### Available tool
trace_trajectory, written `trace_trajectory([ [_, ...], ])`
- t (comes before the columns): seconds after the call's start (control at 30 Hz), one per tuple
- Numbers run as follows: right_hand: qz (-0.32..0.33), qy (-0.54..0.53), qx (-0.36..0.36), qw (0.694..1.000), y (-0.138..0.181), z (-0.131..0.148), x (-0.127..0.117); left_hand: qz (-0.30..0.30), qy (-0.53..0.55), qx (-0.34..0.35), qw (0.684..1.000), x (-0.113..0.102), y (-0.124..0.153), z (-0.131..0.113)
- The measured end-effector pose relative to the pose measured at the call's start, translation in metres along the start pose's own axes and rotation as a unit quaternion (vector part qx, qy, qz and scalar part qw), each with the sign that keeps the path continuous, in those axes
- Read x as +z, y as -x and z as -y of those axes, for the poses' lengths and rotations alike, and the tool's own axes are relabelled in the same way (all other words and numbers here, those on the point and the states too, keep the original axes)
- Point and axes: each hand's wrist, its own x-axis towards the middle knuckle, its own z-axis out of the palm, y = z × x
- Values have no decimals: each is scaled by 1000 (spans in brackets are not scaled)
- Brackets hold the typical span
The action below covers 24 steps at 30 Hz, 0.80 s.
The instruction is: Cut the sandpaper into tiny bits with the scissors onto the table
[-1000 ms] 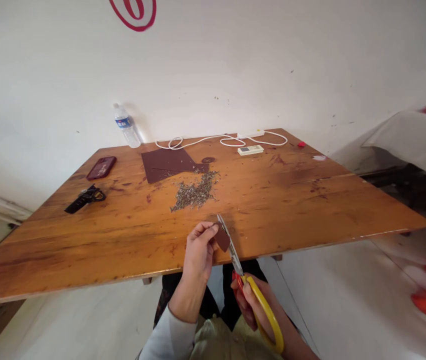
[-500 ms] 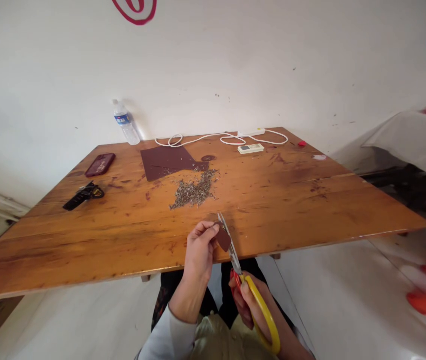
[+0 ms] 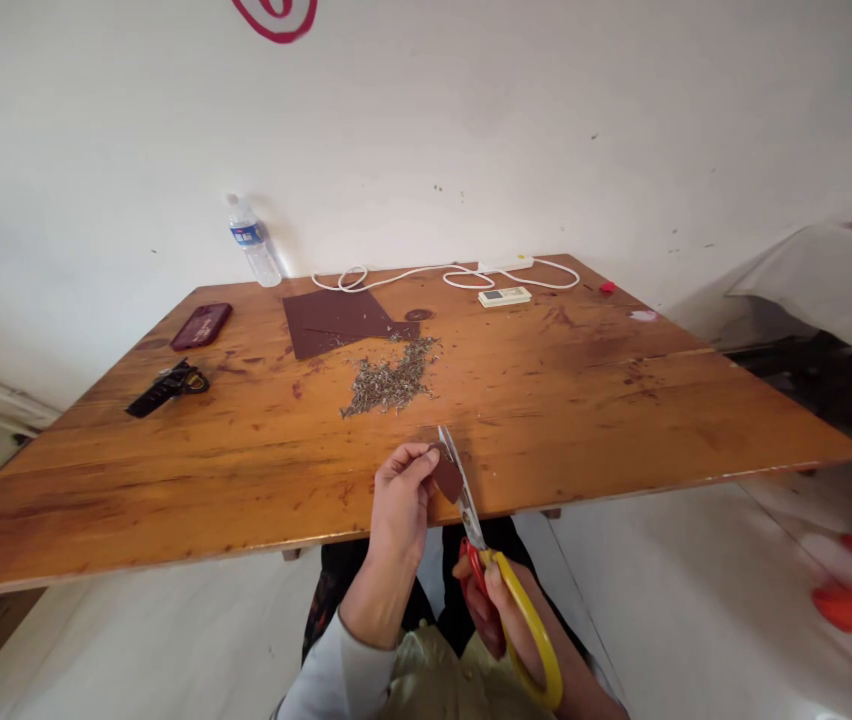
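Note:
Between its thumb and fingers, my left hand (image 3: 401, 495) pinches a small piece of dark brown sheet (image 3: 447, 478) with a curved edge. My right hand (image 3: 505, 605) grips a pair of scissors (image 3: 469, 510) with one red and one yellow handle. The blades point away from me, slightly apart, along the right edge of the brown piece. Both hands are at the table's near edge. Beyond them lies a heap of thin grey-brown clippings (image 3: 390, 380). Behind the heap rests a larger dark brown sheet (image 3: 332, 322), partly under a smaller strip and some clippings.
On the wooden table (image 3: 591, 420) are a phone (image 3: 202, 325), a black hair clip (image 3: 168, 387) and a remote control (image 3: 504, 297). A plastic bottle (image 3: 255, 243) stands at the back. A white power strip (image 3: 505, 263) with its cable lies along the wall. A brown disc (image 3: 418, 315) sits near the sheet.
The scissors have shifted slightly along the brown piece, and the blades look a little more closed. My left hand keeps the same pinch. The view has tilted very slightly.

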Motion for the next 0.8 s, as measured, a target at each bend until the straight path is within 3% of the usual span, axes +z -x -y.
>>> trace_trajectory([
  [0.3, -5, 66, -65, 996, 0, -15, -12, -3, -14, 2, 1000, 2, 1, -1],
  [0.6, -3, 7, -23, 1000, 6, -1, -1, 23, -20, 4, 1000, -2, 0, 1],
  [0.8, -5, 42, -21, 999, 2, 2, 0, 28, -19, -1, 999, -2, -1, 2],
])
